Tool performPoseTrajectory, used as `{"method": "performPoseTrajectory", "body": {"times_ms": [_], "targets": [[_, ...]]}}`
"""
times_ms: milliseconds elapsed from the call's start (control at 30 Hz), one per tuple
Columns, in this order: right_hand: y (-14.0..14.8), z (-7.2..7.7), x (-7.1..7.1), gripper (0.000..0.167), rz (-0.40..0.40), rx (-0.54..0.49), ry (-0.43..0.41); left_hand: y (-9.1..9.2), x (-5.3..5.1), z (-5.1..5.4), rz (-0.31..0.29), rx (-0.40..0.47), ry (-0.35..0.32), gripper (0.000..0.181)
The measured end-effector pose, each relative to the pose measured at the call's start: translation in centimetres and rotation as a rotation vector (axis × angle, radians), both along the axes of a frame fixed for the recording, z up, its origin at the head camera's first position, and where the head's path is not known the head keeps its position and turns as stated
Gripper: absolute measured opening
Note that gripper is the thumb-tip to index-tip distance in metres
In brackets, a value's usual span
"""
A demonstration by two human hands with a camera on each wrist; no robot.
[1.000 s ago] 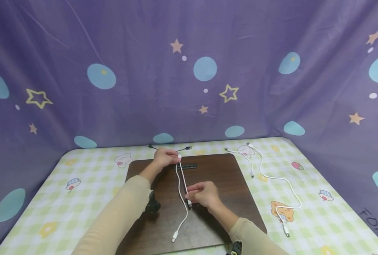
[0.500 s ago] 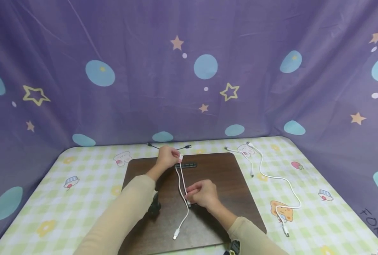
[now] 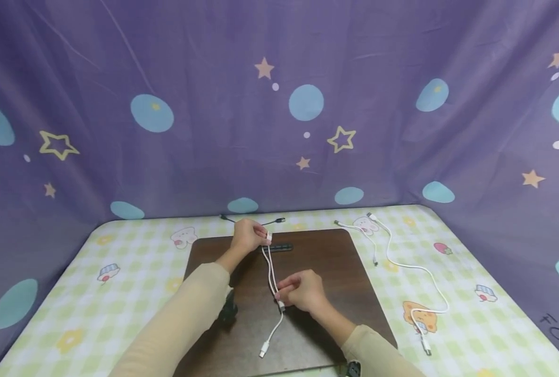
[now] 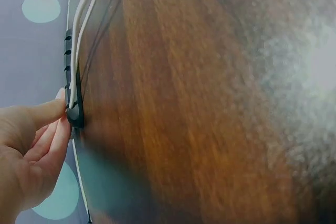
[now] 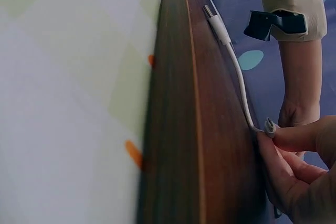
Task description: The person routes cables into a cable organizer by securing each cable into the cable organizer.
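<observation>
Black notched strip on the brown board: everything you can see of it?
The black strip is a slim bar, plastic or rubber by its look, with notches along its length. It lies crosswise near the far edge of the brown board. Two white cable strands pass in front of its left end, by the left hand; whether hand or strands touch it is unclear.

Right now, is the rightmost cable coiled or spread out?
Spread out: the cable runs in wide bends on the tablecloth and never crosses itself.
</observation>
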State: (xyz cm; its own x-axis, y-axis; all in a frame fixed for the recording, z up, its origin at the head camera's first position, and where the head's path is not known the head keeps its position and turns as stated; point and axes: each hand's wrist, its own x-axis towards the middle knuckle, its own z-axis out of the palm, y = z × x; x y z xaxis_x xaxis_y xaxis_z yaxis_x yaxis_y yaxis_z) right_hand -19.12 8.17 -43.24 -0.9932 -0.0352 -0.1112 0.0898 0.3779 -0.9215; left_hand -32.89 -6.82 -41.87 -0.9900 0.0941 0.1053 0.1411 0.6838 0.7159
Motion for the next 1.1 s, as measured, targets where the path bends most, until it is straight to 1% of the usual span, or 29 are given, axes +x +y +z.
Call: {"method": "performPoseTrajectory", "body": {"times_ms": [167, 300, 367, 467, 533, 633, 833, 967, 1100], "targets": [[0.1, 0.7, 0.2, 0.016, 0.031, 0.035, 0.0, -0.3, 0.0, -0.1, 0.001, 0.055, 0.001, 0.025], [0.5, 1.1, 0.1, 0.018, 0.052, 0.098, 0.041, -0.6, -0.3, -0.1, 0.009, 0.11, -0.006, 0.025], [0.7, 1.2, -0.1, 0.018, 0.067, 0.085, 0.052, -0.8, -0.4, 0.0, 0.014, 0.138, -0.013, 0.022], [1.1, 1.2, -0.4, 0.019, 0.09, 0.029, 0.047, -1.1, -0.8, 0.2, 0.018, 0.199, -0.034, 0.021], [1.2, 1.2, -0.6, 0.02, 0.101, -0.003, 0.046, -1.3, -1.0, 0.4, 0.012, 0.214, -0.036, 0.022], [1.4, 1.1, -1.0, 0.021, 0.104, -0.018, 0.049, -1.4, -1.4, 0.7, 0.003, 0.18, -0.023, 0.022], [1.7, 1.0, -1.4, 0.022, 0.099, 0.024, 0.072, -1.3, -2.7, 0.9, -0.019, 0.035, 0.011, 0.022], [1.8, 1.2, -1.7, 0.024, 0.093, 0.046, 0.067, -0.9, -3.9, 0.8, -0.066, -0.046, 0.034, 0.023], [1.8, 1.5, -1.9, 0.023, 0.085, 0.06, 0.064, -0.2, -4.9, 1.1, -0.105, -0.135, 0.029, 0.023]]}}
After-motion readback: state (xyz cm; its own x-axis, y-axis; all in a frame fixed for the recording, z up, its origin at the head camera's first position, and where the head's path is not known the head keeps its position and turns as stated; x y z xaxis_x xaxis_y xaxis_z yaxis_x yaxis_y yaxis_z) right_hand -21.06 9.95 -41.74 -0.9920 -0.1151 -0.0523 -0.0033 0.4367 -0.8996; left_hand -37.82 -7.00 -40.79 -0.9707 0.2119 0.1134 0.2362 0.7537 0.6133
